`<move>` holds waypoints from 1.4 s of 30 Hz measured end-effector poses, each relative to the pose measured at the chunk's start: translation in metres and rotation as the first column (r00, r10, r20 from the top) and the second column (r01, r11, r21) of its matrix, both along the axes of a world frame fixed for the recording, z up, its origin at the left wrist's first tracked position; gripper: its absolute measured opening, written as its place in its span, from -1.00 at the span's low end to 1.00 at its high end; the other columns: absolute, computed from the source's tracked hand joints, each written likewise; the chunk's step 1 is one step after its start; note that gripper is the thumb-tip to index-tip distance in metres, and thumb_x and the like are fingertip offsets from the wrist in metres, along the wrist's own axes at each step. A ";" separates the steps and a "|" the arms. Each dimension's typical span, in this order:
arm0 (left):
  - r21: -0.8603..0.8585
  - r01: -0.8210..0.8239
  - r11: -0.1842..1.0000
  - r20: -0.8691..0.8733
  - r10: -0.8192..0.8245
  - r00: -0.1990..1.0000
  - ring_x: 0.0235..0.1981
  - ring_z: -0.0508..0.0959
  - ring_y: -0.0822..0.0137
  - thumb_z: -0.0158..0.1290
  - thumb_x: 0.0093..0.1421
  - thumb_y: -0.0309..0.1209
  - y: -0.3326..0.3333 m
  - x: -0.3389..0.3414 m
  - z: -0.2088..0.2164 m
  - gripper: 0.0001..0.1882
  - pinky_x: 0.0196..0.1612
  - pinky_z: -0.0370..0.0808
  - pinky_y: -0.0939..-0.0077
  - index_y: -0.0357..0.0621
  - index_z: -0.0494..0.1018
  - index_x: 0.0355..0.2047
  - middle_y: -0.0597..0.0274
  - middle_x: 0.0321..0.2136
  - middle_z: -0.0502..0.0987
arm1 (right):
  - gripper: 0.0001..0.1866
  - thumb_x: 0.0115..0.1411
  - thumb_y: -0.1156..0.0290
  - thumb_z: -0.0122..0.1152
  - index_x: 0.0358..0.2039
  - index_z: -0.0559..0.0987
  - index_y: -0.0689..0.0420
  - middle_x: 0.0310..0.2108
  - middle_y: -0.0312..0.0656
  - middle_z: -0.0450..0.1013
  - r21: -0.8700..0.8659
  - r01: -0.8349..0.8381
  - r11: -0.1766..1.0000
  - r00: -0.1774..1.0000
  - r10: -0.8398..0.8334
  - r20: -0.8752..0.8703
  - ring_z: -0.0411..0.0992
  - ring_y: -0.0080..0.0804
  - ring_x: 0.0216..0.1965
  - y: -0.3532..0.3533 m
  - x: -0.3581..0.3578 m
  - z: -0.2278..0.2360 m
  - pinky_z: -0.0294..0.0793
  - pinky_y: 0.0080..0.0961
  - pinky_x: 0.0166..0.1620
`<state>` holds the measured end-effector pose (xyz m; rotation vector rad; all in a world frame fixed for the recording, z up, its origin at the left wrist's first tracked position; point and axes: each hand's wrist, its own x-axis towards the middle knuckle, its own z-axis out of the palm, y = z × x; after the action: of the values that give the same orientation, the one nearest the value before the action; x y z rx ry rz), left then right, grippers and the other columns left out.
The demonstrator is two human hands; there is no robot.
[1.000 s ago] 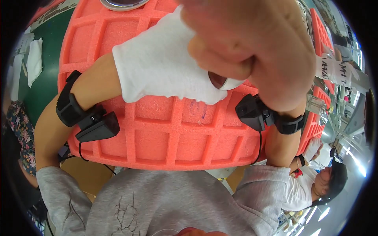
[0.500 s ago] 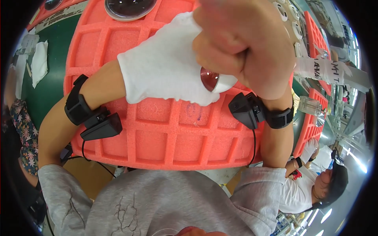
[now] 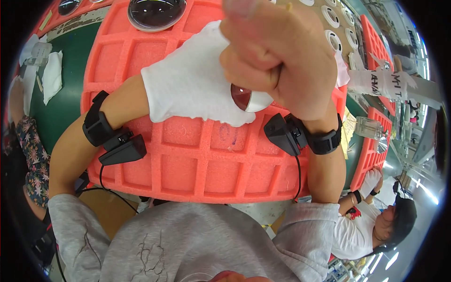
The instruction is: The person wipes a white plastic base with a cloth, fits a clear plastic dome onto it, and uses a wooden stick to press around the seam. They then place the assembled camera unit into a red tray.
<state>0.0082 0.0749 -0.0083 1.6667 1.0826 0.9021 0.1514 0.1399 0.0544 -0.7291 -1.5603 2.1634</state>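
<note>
My left hand (image 3: pixel 192 77), in a white glove, reaches across the red foam tray (image 3: pixel 183 174). It holds a round, glossy piece (image 3: pixel 242 96) with a dark red, mirror-like face and a silvery-white side. My right hand (image 3: pixel 286 61), bare, is closed in a fist over that piece and covers much of it, along with the left fingertips. What the right fingers grip, if anything, is hidden. Each wrist wears a black strap with a small black device. A dark glossy dome with a pale rim (image 3: pixel 156 11) rests at the far edge of the tray.
At the back right stand several white rings (image 3: pixel 330 17) on a tan board. A taped grey bar (image 3: pixel 376 83) and a glass jar (image 3: pixel 369 127) are to the right. On the green table, left, lies a white cloth (image 3: pixel 52 75). Other people work at both sides.
Both hands and the round piece appear slightly further left. The right fist stays over the piece, and more of the white rings shows at the back right.
</note>
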 end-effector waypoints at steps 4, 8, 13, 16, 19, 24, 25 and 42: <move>0.074 0.015 0.997 -0.048 -0.012 0.999 -0.51 0.52 0.28 0.26 -0.09 -0.44 0.003 -0.001 0.001 -0.79 -0.41 0.44 0.43 -0.10 0.47 -0.44 0.24 -0.58 0.51 | -0.46 0.53 0.17 -0.18 -0.66 0.23 0.02 -0.74 -0.44 -0.02 0.122 -0.061 0.991 0.998 0.059 0.018 -0.07 -0.64 -0.73 -0.012 0.002 0.004 -0.13 -0.53 -0.62; 0.151 0.042 0.988 -0.072 -0.031 0.997 -0.52 0.50 0.28 0.25 -0.09 -0.45 0.003 0.001 -0.001 -0.80 -0.42 0.42 0.41 -0.09 0.46 -0.44 0.23 -0.59 0.50 | -0.46 0.53 0.17 -0.15 -0.66 0.27 0.05 -0.73 -0.43 0.02 -0.144 -0.086 0.986 0.973 0.052 -0.225 -0.04 -0.64 -0.71 -0.009 0.002 -0.007 -0.10 -0.54 -0.61; 0.071 0.014 0.997 -0.235 0.003 0.972 -0.41 0.59 0.44 0.34 0.00 -0.37 -0.001 -0.004 0.013 -0.69 -0.38 0.53 0.47 -0.12 0.60 -0.21 0.30 -0.34 0.64 | -0.45 0.52 0.17 -0.11 -0.68 0.28 0.06 -0.72 -0.42 0.09 -0.222 -0.073 0.972 0.985 0.034 -0.171 -0.01 -0.64 -0.70 0.005 0.005 0.003 -0.05 -0.54 -0.59; -0.159 0.028 0.987 -0.146 -0.052 0.988 -0.43 0.60 0.43 0.35 -0.02 -0.40 -0.003 -0.009 0.017 -0.69 -0.38 0.53 0.46 -0.14 0.60 -0.24 0.28 -0.37 0.64 | -0.45 0.51 0.18 -0.11 -0.69 0.25 0.03 -0.73 -0.43 0.08 0.209 -0.053 0.977 0.998 0.046 0.039 -0.03 -0.63 -0.71 -0.010 0.000 -0.008 -0.06 -0.54 -0.60; -0.179 0.090 0.980 0.099 -0.073 0.992 -0.48 0.60 0.45 0.35 -0.04 -0.42 -0.006 -0.015 0.013 -0.70 -0.42 0.52 0.49 -0.15 0.59 -0.26 0.30 -0.48 0.62 | -0.46 0.50 0.20 -0.11 -0.70 0.21 0.01 -0.73 -0.44 0.05 0.462 -0.013 0.887 0.992 0.069 -0.104 -0.04 -0.63 -0.72 -0.022 -0.006 -0.019 -0.07 -0.54 -0.60; 0.031 0.047 0.998 -0.301 -0.036 0.953 -0.40 0.61 0.47 0.35 0.00 -0.45 -0.002 -0.005 0.010 -0.71 -0.37 0.53 0.50 -0.13 0.62 -0.22 0.30 -0.43 0.64 | -0.46 0.49 0.18 -0.06 -0.69 0.33 0.07 -0.75 -0.43 0.10 0.050 0.076 0.996 0.988 -0.069 -0.138 0.02 -0.62 -0.72 -0.007 -0.002 -0.010 -0.04 -0.56 -0.59; 0.108 0.040 0.993 -0.266 -0.009 0.964 -0.37 0.61 0.47 0.36 0.01 -0.44 0.000 -0.004 0.001 -0.70 -0.34 0.53 0.49 -0.13 0.62 -0.21 0.29 -0.41 0.64 | -0.46 0.48 0.18 -0.06 -0.68 0.35 0.09 -0.75 -0.43 0.11 -0.036 0.093 0.995 0.986 -0.097 -0.137 0.04 -0.61 -0.72 -0.005 -0.002 -0.009 -0.03 -0.57 -0.58; -0.061 -0.029 0.998 -0.125 0.021 0.992 -0.32 0.62 0.41 0.40 -0.03 -0.41 0.001 -0.007 -0.003 -0.72 -0.24 0.56 0.47 -0.16 0.64 -0.28 0.28 -0.37 0.66 | -0.44 0.49 0.12 -0.04 -0.70 0.31 0.07 -0.76 -0.48 0.02 -0.033 -0.035 0.999 0.983 0.029 -0.184 -0.07 -0.62 -0.76 0.010 -0.004 -0.015 -0.07 -0.49 -0.65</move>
<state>0.0016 0.0756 -0.0117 1.6782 1.2056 0.7803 0.1472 0.1497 0.0399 -0.5021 -1.4518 2.2176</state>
